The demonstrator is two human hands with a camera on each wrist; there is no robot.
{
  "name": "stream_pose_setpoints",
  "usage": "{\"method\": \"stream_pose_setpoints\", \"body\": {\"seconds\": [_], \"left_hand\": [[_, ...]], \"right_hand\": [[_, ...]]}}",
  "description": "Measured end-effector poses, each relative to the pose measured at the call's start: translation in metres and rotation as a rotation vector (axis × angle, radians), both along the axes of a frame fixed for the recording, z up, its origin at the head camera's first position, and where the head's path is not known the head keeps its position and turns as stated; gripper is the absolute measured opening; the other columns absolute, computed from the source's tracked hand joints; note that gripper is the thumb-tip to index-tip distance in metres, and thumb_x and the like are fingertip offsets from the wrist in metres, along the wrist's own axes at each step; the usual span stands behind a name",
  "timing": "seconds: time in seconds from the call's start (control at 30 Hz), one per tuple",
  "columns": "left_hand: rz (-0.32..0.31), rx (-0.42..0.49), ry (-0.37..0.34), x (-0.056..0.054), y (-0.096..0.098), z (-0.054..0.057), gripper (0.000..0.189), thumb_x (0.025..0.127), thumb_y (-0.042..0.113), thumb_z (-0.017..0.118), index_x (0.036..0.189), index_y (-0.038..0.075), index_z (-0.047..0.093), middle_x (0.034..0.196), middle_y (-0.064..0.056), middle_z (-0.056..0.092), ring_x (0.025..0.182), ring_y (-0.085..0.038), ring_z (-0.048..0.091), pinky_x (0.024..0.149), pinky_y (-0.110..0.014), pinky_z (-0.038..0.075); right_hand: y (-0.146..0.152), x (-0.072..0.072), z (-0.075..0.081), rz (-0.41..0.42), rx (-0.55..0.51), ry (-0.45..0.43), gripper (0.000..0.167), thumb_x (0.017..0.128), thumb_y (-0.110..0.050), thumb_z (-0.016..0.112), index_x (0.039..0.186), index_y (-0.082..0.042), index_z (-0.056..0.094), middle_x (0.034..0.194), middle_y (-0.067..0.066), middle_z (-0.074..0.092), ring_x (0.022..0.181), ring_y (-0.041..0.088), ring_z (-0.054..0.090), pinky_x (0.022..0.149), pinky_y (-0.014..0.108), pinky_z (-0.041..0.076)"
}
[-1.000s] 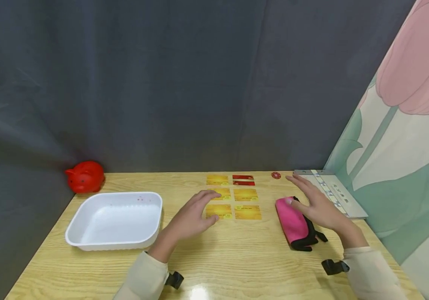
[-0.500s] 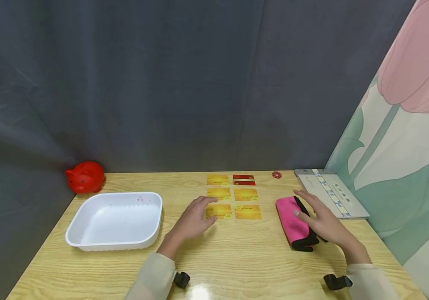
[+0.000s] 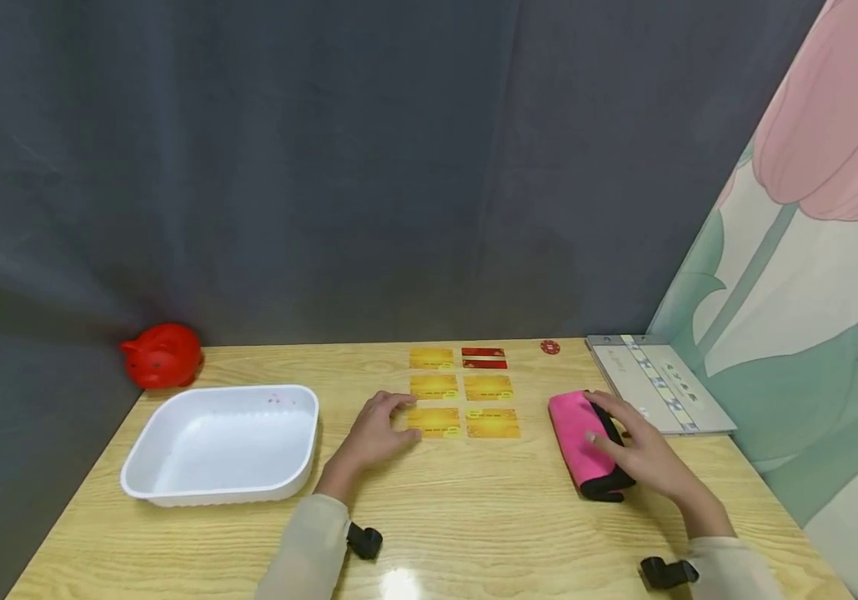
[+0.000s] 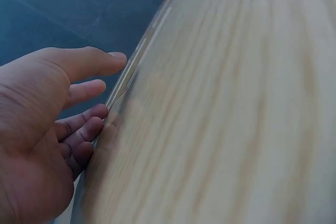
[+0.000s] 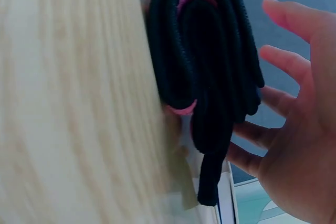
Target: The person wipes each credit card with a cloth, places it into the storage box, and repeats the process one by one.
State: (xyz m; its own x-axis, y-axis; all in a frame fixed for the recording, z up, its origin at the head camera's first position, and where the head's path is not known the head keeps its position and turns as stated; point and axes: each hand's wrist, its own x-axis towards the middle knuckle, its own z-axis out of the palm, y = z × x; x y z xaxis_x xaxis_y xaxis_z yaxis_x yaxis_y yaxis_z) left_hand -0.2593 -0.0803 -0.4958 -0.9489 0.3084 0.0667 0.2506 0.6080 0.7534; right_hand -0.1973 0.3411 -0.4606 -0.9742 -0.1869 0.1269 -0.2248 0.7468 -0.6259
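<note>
A folded pink cloth item (image 3: 579, 433) with black edging lies on the right of the table. In the right wrist view its rolled black end (image 5: 205, 51) and a hanging strap show. My right hand (image 3: 646, 454) is over its right side with fingers spread loosely; the fingertips are right at the cloth. Left of the cards is my left hand (image 3: 376, 432), fingers relaxed, holding nothing. Its fingertips come to the edge of the nearest gold cards (image 3: 434, 422). Several gold cards are laid out in two columns, with a red card (image 3: 484, 358) at the back.
A white plastic tray (image 3: 139, 492) stands at the left, with a red piggy bank (image 3: 166, 357) behind it. At the back is a small red chip (image 3: 550, 347). A white binder (image 3: 664, 383) lies at the right against the flowered wall. A dark curtain (image 3: 368, 167) closes the back.
My right hand has come back from near the binder and lowered to the pink cloth. My left hand has drawn back a little, left of the gold cards it overlapped.
</note>
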Motion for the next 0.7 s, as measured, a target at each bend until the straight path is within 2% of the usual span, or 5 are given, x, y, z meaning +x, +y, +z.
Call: {"method": "stream_pose_setpoints", "body": {"seconds": [0.2, 0.33, 0.5, 0.7], "left_hand": [[0.007, -0.049, -0.001, -0.003, -0.001, -0.005, 0.056, 0.091, 0.031, 0.079, 0.143, 0.017, 0.061, 0.137, -0.006, 0.055, 0.131, -0.032, 0.050, 0.111, -0.055, 0.044], [-0.003, -0.061, 0.002, -0.003, 0.001, -0.006, 0.054, 0.092, 0.030, 0.078, 0.142, 0.017, 0.062, 0.137, -0.007, 0.054, 0.129, -0.033, 0.050, 0.108, -0.057, 0.045], [0.002, -0.079, 0.000, -0.004, 0.002, -0.007, 0.048, 0.093, 0.029, 0.076, 0.139, 0.019, 0.064, 0.134, -0.006, 0.055, 0.125, -0.031, 0.050, 0.107, -0.056, 0.044], [-0.001, -0.097, -0.017, -0.005, 0.003, -0.007, 0.045, 0.094, 0.030, 0.076, 0.137, 0.022, 0.064, 0.130, -0.003, 0.056, 0.122, -0.028, 0.050, 0.106, -0.054, 0.044]], "right_hand": [[-0.001, -0.001, -0.003, 0.022, -0.013, 0.025, 0.067, 0.098, -0.031, 0.071, 0.157, -0.014, 0.043, 0.164, 0.026, 0.032, 0.146, 0.056, 0.034, 0.101, 0.080, 0.040], [-0.001, -0.001, -0.007, 0.031, -0.016, 0.047, 0.069, 0.097, -0.030, 0.073, 0.157, -0.014, 0.043, 0.165, 0.024, 0.032, 0.145, 0.056, 0.034, 0.099, 0.082, 0.040], [-0.002, -0.003, -0.014, 0.064, -0.034, 0.070, 0.066, 0.094, -0.026, 0.076, 0.153, -0.014, 0.049, 0.164, 0.022, 0.035, 0.147, 0.055, 0.033, 0.104, 0.083, 0.032], [-0.004, -0.006, -0.017, 0.059, -0.014, 0.034, 0.066, 0.093, -0.031, 0.078, 0.152, -0.017, 0.051, 0.165, 0.021, 0.036, 0.149, 0.054, 0.030, 0.109, 0.082, 0.028]]}}
